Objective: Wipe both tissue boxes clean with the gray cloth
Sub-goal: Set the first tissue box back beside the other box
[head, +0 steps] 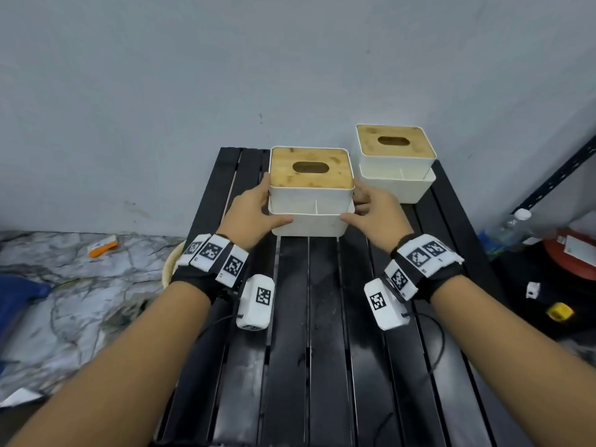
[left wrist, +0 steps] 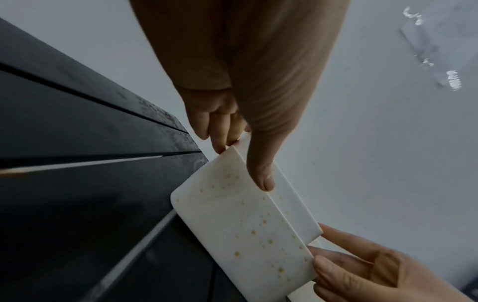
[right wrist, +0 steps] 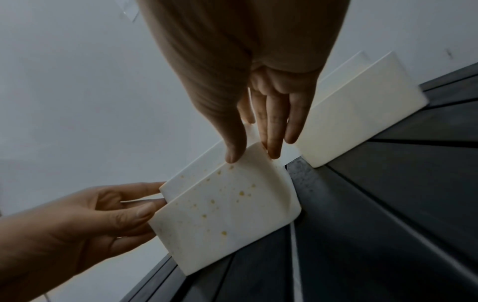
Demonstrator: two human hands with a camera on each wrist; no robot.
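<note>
Two white tissue boxes with bamboo lids stand at the far end of a black slatted table [head: 322, 317]. My left hand [head: 263, 208] and right hand [head: 367, 208] hold the near tissue box [head: 309, 225] by its front corners, thumbs on the front face and fingers along the sides. In the wrist views the near tissue box [left wrist: 245, 224] [right wrist: 220, 214] shows yellow-brown spots on its front, between my left hand [left wrist: 243, 166] and right hand [right wrist: 253, 157]. The far tissue box [head: 396, 175] [right wrist: 357, 122] sits behind and to the right, untouched. No gray cloth is in view.
A grey wall rises directly behind the boxes. Right of the table are a plastic bottle [head: 512, 227], a red container [head: 571, 256], a small yellow item [head: 559, 311] and a black rack upright [head: 561, 175]. On the marble floor to the left lies an orange item [head: 103, 248].
</note>
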